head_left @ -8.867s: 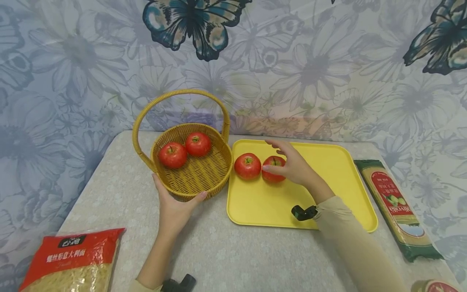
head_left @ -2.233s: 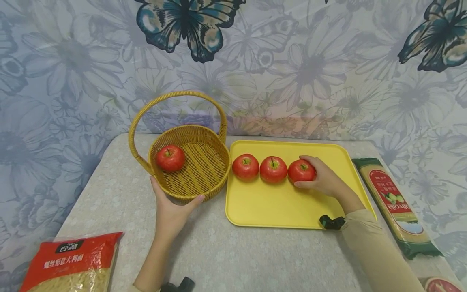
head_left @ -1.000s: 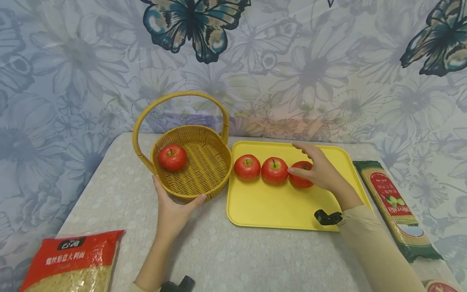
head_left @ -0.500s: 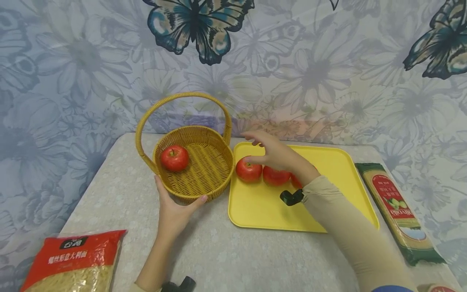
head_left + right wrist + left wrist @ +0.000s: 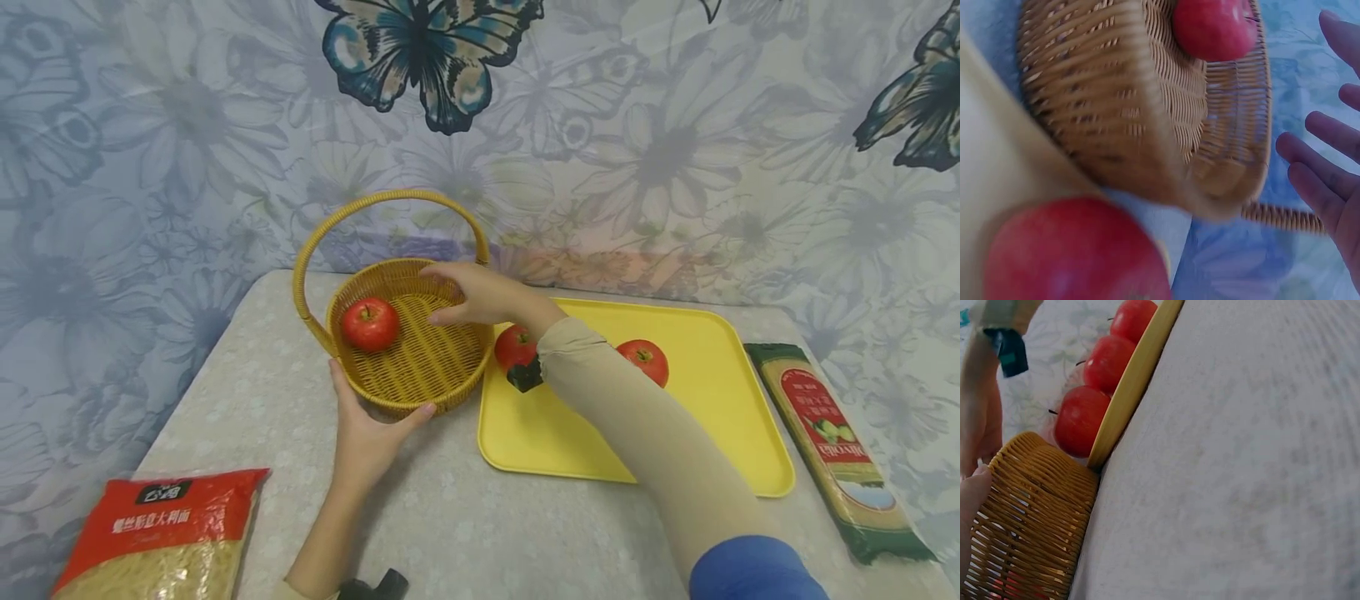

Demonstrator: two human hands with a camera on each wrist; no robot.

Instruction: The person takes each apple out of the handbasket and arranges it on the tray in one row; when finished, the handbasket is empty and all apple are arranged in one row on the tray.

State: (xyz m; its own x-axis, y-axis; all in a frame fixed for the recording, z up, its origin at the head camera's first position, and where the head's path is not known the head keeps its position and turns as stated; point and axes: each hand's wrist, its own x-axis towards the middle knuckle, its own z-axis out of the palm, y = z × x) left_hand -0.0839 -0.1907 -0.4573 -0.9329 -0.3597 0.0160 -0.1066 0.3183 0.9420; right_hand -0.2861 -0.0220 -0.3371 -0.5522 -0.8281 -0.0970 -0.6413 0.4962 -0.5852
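Observation:
My left hand (image 5: 367,442) holds the near left side of a yellow wicker basket (image 5: 420,375), its thumb at the front rim and the other fingers partly hidden. Inside the basket, a red apple (image 5: 371,325) sits at the left. My right hand (image 5: 480,296) reaches over the basket's right rim, fingers spread and slightly bent, holding nothing. On the yellow tray (image 5: 712,375), a red apple (image 5: 514,347) lies near the left edge and another apple (image 5: 645,361) farther right. The left wrist view shows a middle apple (image 5: 1108,362) between them; the right sleeve hides it in the head view.
A red-topped bag of pasta (image 5: 161,533) lies at the front left. A long green-ended pasta packet (image 5: 836,442) lies along the tray's right side. The basket's tall arched handle (image 5: 390,195) rises beside the right hand, and a patterned wall hanging (image 5: 637,167) stands behind the table.
Over the earlier frames, an apple left the basket and the tray's row grew to three. My right hand then let go of the rightmost apple and moved left over the basket. My left hand stayed.

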